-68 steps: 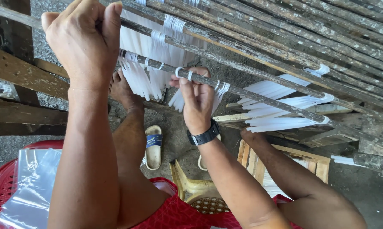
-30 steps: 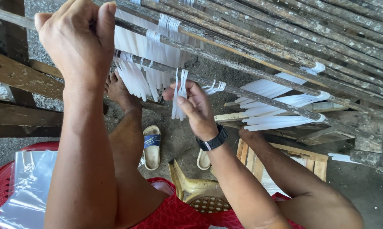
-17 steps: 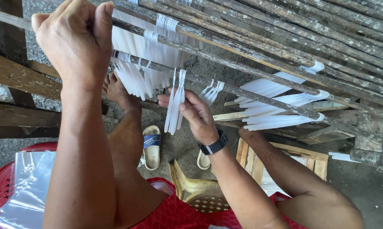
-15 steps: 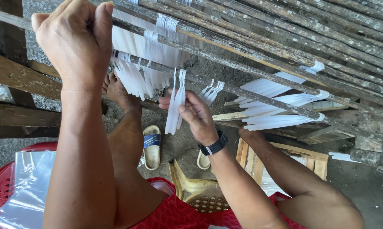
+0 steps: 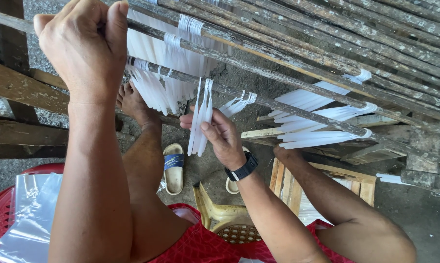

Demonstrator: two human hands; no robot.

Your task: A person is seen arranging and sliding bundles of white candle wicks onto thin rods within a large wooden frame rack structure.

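Observation:
My left hand (image 5: 86, 46) is closed around a weathered wooden bar (image 5: 298, 107) of a rack at the upper left. My right hand (image 5: 222, 136), with a black watch on its wrist, pinches a bundle of white strips (image 5: 200, 119) that hangs down from that bar. More white strips (image 5: 154, 90) hang in bunches from the bars to the left, and another lot of white strips (image 5: 322, 122) lies draped to the right. My bare legs and one foot (image 5: 132, 104) show under the rack.
Several rough wooden bars (image 5: 356, 44) cross the top of the view. A sandal (image 5: 173, 168) lies on the concrete ground. A red plastic basket (image 5: 0, 214) with clear plastic bags (image 5: 27, 219) stands at the lower left, a yellow stool (image 5: 220, 214) and a wooden crate (image 5: 322, 182) below.
My right hand has let go of the bar, moved down and left, and taken hold of a hanging bundle of white strips. My left hand stays on the bar.

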